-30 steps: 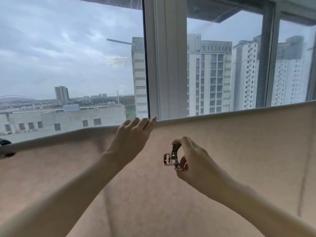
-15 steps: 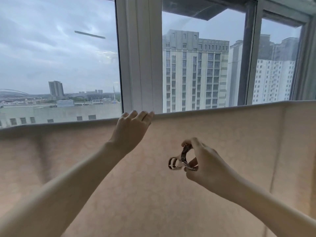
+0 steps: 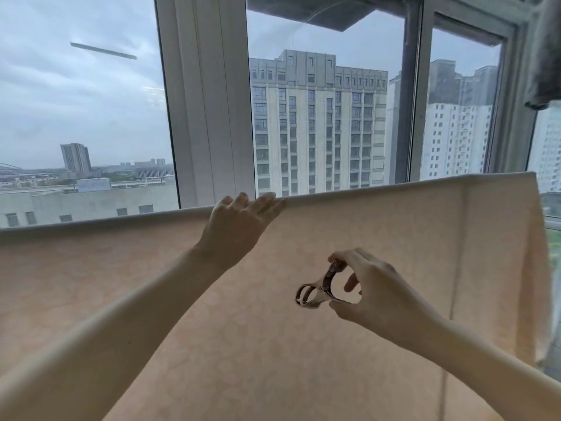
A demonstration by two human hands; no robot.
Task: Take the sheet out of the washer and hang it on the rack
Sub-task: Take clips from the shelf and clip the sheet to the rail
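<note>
A pale peach sheet hangs draped over a horizontal rack bar that it hides; its folded top edge runs across the whole view and its right end drops near the frame's right side. My left hand rests flat on that top edge at the centre, fingers together and extended. My right hand is lower and to the right, in front of the sheet, pinching a metal clothes clip by its handles. The clip's jaws point left and are apart from the sheet's edge.
Behind the sheet stands a large window with a thick white frame post and a thinner post. Tall buildings show outside. A dark grey fabric hangs at the upper right corner.
The view has shifted right, bringing the sheet's right end into sight. My right hand with the clip has drifted a little lower and to the right. The left hand stays on the top edge.
</note>
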